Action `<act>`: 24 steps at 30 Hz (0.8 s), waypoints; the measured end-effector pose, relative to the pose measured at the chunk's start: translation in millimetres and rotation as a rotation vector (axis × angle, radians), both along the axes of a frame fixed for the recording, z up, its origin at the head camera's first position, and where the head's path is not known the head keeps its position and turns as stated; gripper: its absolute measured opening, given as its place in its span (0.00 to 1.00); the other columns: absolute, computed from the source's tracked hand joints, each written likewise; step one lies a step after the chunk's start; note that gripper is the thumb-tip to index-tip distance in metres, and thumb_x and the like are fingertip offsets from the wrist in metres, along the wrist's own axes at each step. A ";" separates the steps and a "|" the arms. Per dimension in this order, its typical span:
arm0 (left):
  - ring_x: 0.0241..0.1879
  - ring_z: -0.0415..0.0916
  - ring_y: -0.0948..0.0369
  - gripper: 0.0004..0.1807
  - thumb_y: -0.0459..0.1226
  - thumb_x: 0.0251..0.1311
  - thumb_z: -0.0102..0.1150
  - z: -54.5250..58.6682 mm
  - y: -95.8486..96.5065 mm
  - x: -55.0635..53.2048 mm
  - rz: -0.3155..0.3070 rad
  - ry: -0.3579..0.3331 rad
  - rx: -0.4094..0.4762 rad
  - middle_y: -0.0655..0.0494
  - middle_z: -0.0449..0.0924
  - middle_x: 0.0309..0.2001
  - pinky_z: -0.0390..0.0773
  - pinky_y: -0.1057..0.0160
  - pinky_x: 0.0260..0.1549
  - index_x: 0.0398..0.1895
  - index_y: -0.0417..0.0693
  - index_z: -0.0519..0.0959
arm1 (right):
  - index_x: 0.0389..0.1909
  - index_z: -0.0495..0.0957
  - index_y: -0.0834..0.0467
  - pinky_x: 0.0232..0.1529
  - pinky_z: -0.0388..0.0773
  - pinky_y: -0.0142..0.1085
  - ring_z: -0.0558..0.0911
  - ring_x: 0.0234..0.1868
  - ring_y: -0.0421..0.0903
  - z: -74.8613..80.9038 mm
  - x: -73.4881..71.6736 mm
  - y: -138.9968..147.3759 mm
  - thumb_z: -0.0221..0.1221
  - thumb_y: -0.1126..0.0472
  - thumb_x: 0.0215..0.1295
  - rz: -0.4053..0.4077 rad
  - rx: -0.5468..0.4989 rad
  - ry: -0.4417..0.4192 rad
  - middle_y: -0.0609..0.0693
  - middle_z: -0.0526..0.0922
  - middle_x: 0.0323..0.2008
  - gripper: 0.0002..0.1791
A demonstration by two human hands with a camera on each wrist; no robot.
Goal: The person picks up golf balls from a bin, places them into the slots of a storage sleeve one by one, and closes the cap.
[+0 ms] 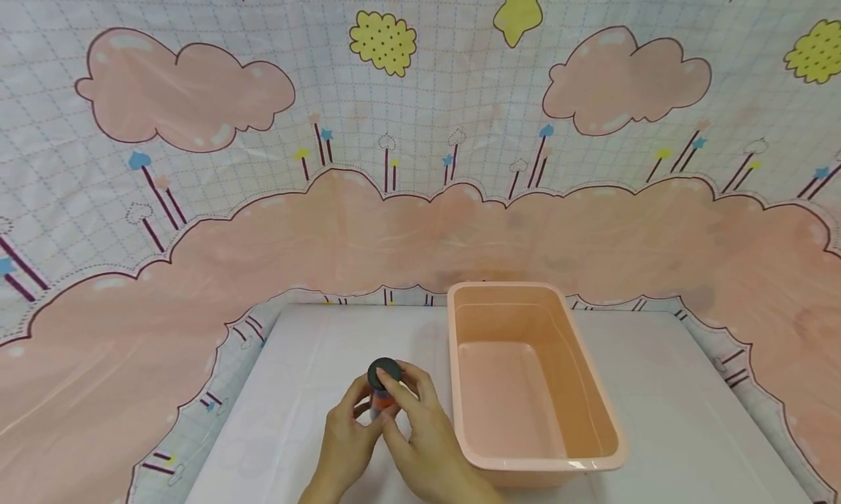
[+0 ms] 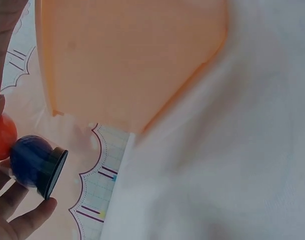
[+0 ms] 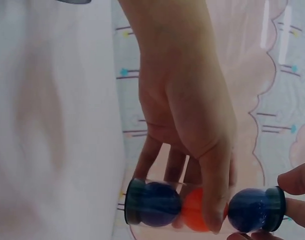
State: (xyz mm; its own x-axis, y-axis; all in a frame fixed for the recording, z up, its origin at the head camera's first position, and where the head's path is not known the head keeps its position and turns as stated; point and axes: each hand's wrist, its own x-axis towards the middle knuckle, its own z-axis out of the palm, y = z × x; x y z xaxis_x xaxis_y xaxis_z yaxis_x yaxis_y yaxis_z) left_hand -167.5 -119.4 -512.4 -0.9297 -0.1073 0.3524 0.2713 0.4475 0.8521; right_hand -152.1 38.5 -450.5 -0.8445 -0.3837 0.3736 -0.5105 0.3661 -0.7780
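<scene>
Both hands hold a clear tube point(image 3: 220, 197) with dark green caps at its two ends and blue and orange balls inside. In the head view it stands roughly upright left of the basin. My left hand point(image 1: 348, 438) grips the tube's body, its thumb across the orange ball point(image 3: 191, 207) in the right wrist view. My right hand point(image 1: 427, 434) has its fingers on the upper cap point(image 1: 385, 373), one finger lying over its top. The lower cap point(image 2: 52, 172) shows in the left wrist view beside a blue ball point(image 2: 30, 159). Fingers hide part of the tube.
A peach plastic basin point(image 1: 460, 387) stands on the white table point(image 1: 670, 409), just right of my hands. Behind the table and along its sides hangs a patterned cloth point(image 1: 427, 234) with clouds and stars.
</scene>
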 end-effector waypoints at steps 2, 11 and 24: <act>0.56 0.84 0.51 0.29 0.40 0.57 0.76 -2.0 -1.9 0.1 -0.002 -0.011 0.012 0.61 0.87 0.54 0.86 0.52 0.52 0.63 0.61 0.77 | 0.77 0.65 0.53 0.69 0.73 0.56 0.66 0.77 0.57 -2.7 0.6 -2.3 0.57 0.63 0.74 0.004 0.015 -0.014 0.53 0.58 0.78 0.32; 0.60 0.82 0.49 0.29 0.45 0.56 0.77 -14.3 -7.2 -4.2 0.013 -0.140 0.072 0.55 0.86 0.54 0.84 0.52 0.56 0.62 0.63 0.77 | 0.82 0.51 0.57 0.73 0.70 0.46 0.67 0.77 0.53 -24.1 -6.0 -11.7 0.56 0.66 0.73 -0.017 -0.132 -0.170 0.54 0.61 0.78 0.40; 0.62 0.80 0.45 0.27 0.47 0.58 0.76 -31.5 -5.3 -17.2 -0.014 -0.190 0.140 0.51 0.84 0.56 0.84 0.51 0.56 0.61 0.63 0.77 | 0.78 0.58 0.61 0.64 0.77 0.53 0.74 0.69 0.63 -72.1 -16.2 -6.7 0.61 0.66 0.65 -0.087 -0.127 -0.354 0.62 0.67 0.73 0.40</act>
